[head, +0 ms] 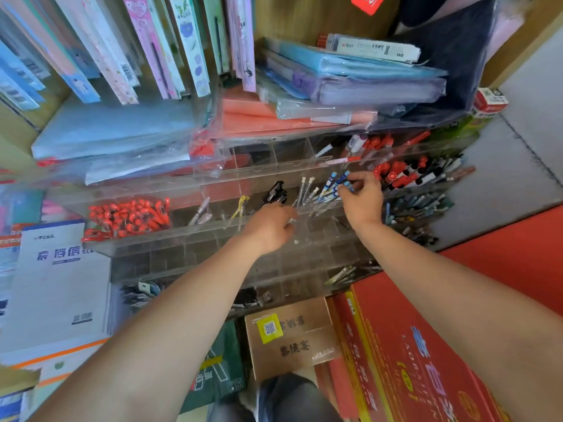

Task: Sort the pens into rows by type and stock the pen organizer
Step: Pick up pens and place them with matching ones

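A clear tiered pen organizer [195,236] stands across the middle of the head view. Its middle row holds a full cell of red-capped pens [129,216], black pens [276,192], thin pale pens [304,190] and blue-and-white pens [330,185]. My right hand [361,197] pinches the tops of the blue-and-white pens. My left hand [271,226] reaches into the cell just left of them, fingers curled down behind the divider; what it holds is hidden. More red and black pens [402,173] fill the cells to the right.
Plastic-wrapped folders [350,77] and notebooks lie piled above the organizer. A white paper pack [61,284] sits at the left. A brown carton [289,336] and a red box [411,354] stand in front. Several lower cells hold scattered dark pens [140,293].
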### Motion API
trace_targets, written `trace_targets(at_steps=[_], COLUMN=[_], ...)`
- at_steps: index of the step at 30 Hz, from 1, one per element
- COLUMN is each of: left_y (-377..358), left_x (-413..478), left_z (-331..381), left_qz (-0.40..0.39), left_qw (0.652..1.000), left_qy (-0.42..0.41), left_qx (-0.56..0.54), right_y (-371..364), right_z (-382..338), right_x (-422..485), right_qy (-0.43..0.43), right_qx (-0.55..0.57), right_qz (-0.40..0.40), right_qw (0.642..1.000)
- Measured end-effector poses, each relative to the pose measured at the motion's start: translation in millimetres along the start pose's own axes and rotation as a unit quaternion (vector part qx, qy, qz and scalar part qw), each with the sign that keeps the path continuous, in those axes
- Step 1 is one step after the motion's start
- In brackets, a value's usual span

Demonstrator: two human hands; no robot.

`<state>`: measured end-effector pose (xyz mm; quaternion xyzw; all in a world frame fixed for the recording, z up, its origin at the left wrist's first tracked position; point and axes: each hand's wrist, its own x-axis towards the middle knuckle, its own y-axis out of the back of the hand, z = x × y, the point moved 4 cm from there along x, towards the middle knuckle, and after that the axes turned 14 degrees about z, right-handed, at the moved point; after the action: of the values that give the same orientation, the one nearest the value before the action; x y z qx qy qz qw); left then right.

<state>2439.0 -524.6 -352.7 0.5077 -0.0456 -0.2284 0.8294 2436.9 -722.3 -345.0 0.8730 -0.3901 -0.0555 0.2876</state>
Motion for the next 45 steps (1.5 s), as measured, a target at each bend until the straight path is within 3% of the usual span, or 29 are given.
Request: trace_targets(at_steps=[9, 19, 26, 31, 40, 45], left_y=[41, 101, 128, 129, 146, 180], left_x=[-90, -347, -543, -641, -734, -755], left_z=[-60, -259, -404, -495, -668, -774], left_qz=[0.087, 0.199, 0.225, 0.246, 0.259, 0.261], left_qw=[0.993, 0.944, 0.896, 0.832, 0.815, 0.805], left_qy=[0.064, 0.257, 0.376, 0.477, 0.502, 0.516], left_qx=[-0.058, -0.063, -0.067, -0.141, -0.125, -0.134], right_y=[-46, -142, -224, -287, -428, -518], right_z=[-61, -160, -227, -251, -300, -337], right_x=[-117, -397, -623, -754, -912, -976], right_qy=[0.066, 0.12, 0.184, 0.214, 0.228, 0.193], right_qx=[0.051, 0.037, 0.041, -0.016, -0.066, -0.085], right_qz=[-0.211, -0.369, -0.494, -0.592, -0.66, -0.666], right_qw=[0.974, 0.921, 0.849, 0.777, 0.713, 0.715])
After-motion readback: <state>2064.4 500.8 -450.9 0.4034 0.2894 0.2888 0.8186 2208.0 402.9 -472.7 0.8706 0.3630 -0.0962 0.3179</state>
